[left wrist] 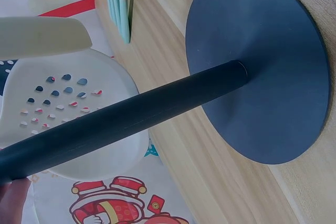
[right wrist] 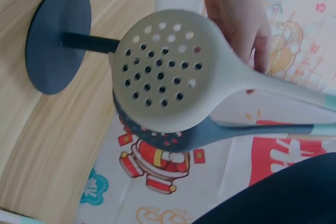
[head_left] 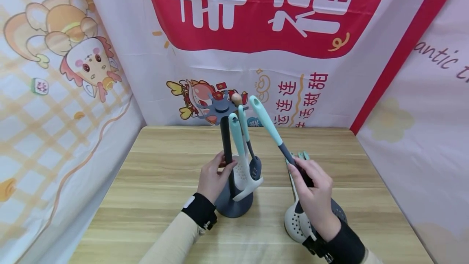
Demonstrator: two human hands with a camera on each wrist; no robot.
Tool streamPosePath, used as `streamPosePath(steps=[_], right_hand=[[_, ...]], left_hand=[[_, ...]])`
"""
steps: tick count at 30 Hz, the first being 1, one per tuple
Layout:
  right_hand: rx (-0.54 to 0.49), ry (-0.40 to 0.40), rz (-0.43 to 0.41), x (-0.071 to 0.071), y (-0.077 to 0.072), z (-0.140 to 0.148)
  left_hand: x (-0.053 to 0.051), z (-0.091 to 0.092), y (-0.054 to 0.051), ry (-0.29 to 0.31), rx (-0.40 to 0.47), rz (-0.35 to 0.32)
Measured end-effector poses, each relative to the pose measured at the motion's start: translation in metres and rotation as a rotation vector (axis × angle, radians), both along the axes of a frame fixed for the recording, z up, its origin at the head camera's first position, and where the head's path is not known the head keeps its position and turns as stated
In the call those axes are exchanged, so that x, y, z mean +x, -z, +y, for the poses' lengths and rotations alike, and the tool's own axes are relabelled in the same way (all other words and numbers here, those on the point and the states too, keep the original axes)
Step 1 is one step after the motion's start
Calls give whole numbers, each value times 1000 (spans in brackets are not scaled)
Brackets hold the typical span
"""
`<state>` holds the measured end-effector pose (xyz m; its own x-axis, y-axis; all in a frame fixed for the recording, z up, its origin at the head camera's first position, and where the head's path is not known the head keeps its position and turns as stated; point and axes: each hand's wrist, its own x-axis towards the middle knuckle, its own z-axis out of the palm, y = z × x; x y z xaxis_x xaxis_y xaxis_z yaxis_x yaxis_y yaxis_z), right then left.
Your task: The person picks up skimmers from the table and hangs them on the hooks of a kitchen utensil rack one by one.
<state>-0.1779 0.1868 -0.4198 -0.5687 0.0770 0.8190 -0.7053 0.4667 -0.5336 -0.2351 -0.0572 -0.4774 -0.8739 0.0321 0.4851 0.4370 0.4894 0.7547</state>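
Note:
A dark utensil stand [head_left: 234, 207] with a round base, a black pole and a hooked top stands on the table. My left hand [head_left: 214, 176] grips its pole, and a fingertip shows there in the left wrist view. From the stand hang a white perforated skimmer [right wrist: 163, 72], a dark slotted spoon [head_left: 255, 168] and a white utensil [head_left: 250, 188] with a mint handle. My right hand [head_left: 311, 190] holds a mint-handled utensil [head_left: 267, 121] by its dark neck, handle tilted up and left. The hand and wrist hide its head; a dark curved part fills the right wrist view's corner.
Below my right hand, more utensils lie on the wooden table [head_left: 154, 199], including a white perforated head [head_left: 294, 223] and a dark perforated one [head_left: 338, 211]. Their mint handle ends [head_left: 303, 155] point to the back. Printed cloth [head_left: 128, 52] hangs behind and beside the table.

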Motion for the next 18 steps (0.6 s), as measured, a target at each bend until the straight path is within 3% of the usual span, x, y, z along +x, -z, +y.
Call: streamPosePath(steps=[7,18], right_hand=[[1,-50,-4,10,-5,-10],[17,-105,12,16,-7,-22]], left_hand=[[0,0,0,2,2,-12],[-2,-1,1,15,0,25]])
